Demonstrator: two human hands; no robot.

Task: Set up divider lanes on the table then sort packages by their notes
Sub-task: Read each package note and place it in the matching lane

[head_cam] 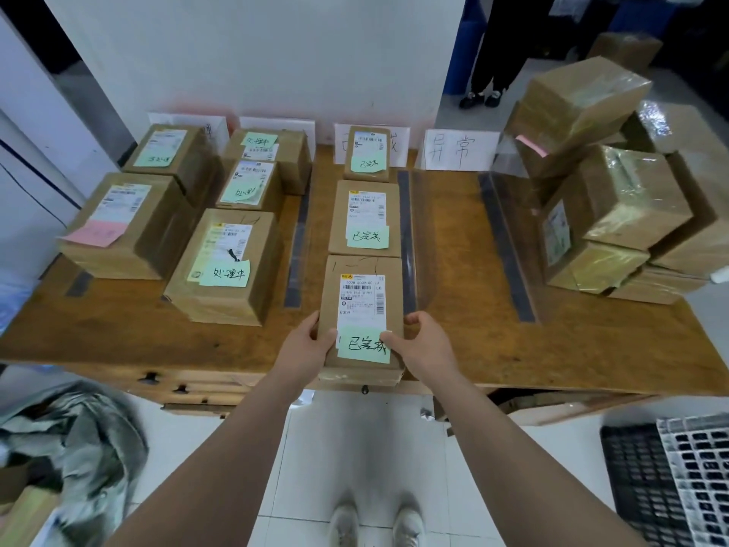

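The left hand (pixel 311 345) and right hand (pixel 428 349) hold a green-noted box (pixel 363 305) at the near edge of the surface (pixel 493 329), fingers (pixel 414 318) clamped on its sides.

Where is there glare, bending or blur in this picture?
Head view: glare on the taped boxes at right; the table edge curves from the wide lens; the green note on the nearest box is sharp; the lower left corner is blurred.
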